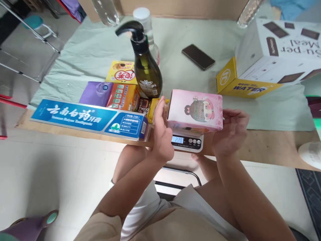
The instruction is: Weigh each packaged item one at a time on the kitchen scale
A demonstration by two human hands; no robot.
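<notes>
Seen from above, looking down over bare forearms toward a table (276, 140) with a pale green cloth. Centred at the near edge: a pink box (195, 110) printed with a cartoon doll, standing on a small digital scale (187, 142) whose lit display shows through below it. Left hand (162, 134) flat and upright against the box's left side, fingers straight, touching or nearly touching. Right hand (229, 132) cupped open just beside the box's right end, with no firm grip closed around anything; both palms wide, bracketing rather than clasping. Judged as the weighing step, with the box settled on the platform and steadied. Next move likely calling for both palms drawn clear so the reading stands free. To the left: a long blue toothpaste carton (90, 118), a purple pack (96, 93), an orange box (125, 96), a yellow box (121, 71), and a dark pump bottle (146, 68). Farther back: a black phone (198, 57), a yellow water carton (238, 83), and a large white box (278, 50).
</notes>
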